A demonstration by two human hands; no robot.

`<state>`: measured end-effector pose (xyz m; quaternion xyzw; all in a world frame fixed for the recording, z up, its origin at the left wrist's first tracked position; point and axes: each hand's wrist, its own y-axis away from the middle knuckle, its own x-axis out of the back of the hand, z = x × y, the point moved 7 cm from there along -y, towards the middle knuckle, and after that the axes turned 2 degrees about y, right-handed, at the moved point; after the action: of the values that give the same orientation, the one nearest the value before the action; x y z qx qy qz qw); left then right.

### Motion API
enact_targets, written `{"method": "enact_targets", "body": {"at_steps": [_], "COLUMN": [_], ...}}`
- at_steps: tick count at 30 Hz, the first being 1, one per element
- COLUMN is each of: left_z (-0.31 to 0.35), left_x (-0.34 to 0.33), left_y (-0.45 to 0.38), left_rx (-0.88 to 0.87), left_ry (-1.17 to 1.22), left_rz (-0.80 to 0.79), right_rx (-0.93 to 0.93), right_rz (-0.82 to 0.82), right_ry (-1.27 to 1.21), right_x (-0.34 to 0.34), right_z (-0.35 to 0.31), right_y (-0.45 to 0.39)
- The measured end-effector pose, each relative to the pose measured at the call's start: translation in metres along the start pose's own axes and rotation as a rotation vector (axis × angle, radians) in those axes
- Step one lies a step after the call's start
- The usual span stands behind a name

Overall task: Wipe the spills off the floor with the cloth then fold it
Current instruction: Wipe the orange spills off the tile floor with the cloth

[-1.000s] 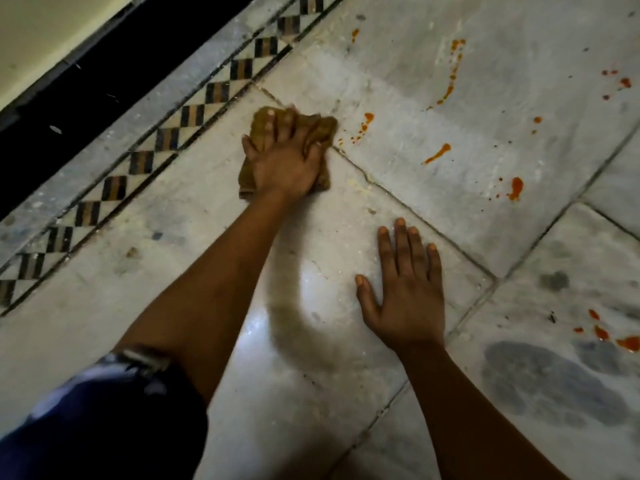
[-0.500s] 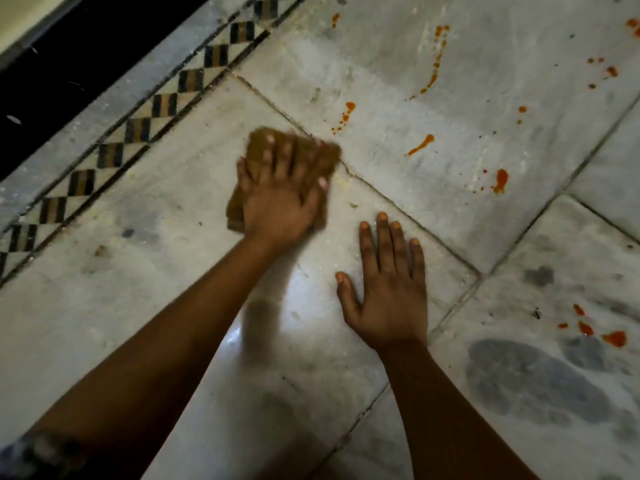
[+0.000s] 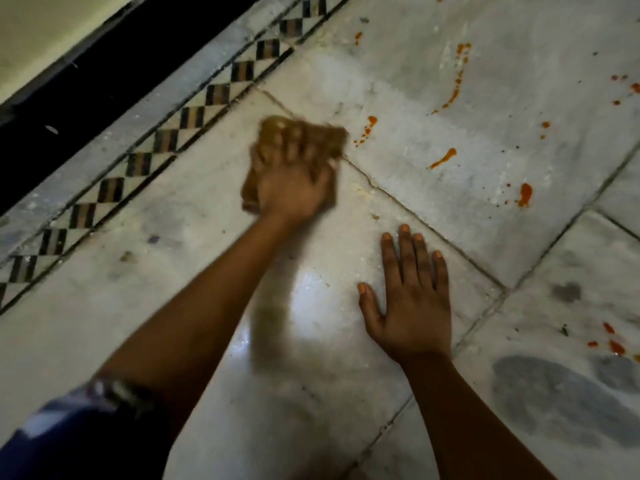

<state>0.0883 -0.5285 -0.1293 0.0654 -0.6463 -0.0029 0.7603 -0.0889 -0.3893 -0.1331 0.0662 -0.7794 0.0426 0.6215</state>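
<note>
Left hand point(image 3: 294, 188) pressed flat on cloth point(image 3: 332, 142), fingers spread over it.

Brown cloth bunched under the palm and fingers, blurred, edges showing past the fingertips and at both sides of the hand; lying on a pale floor point(image 3: 173, 271) tile beside the checkered border point(image 3: 166, 140), at the tile's corner joint. Nearest orange spill point(image 3: 369, 128) just beyond the cloth's far edge, not touching; more spills point(image 3: 524, 195) scattered well apart on the next tile. Right hand point(image 3: 412, 306) empty, open wide, palm down on the floor, near the cloth but apart from it. Dark sleeve point(image 3: 69, 441) at the left arm.
</note>
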Motion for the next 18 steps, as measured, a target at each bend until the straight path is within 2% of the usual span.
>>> {"method": "enact_targets", "body": {"at_steps": [2,4,7,10,11,14,18], "left_z": [0.012,-0.009,-0.07,-0.123,-0.13,-0.102,-0.037], "left_x": [-0.004,-0.002,0.006,0.017,0.018,0.02,0.013], "left_y": [0.07,0.119,0.113,0.054,0.03,-0.018,0.011], "left_rx": [-0.184,-0.213,-0.035,0.266,0.31,0.278,0.106], "left_ry": [-0.005,0.01,-0.024,0.002,0.02,0.044,0.032], "left_rz": [0.01,-0.011,-0.019,0.044,0.039,0.0,-0.015], "right_rx": [-0.001,0.002,-0.015,0.017,0.027,0.024,0.014], "right_rz": [-0.016,-0.022,-0.027,-0.007,-0.002,0.008,0.0], "right_ry": [0.006,0.0,0.004,-0.001,-0.001,-0.005,-0.018], "right_x": [0.0,0.001,-0.003,-0.002,-0.002,0.0,-0.004], "right_z": [0.0,0.0,0.006,-0.001,-0.003,-0.002,0.004], "right_y": [0.001,0.002,0.007,0.007,0.006,0.001,0.001]}}
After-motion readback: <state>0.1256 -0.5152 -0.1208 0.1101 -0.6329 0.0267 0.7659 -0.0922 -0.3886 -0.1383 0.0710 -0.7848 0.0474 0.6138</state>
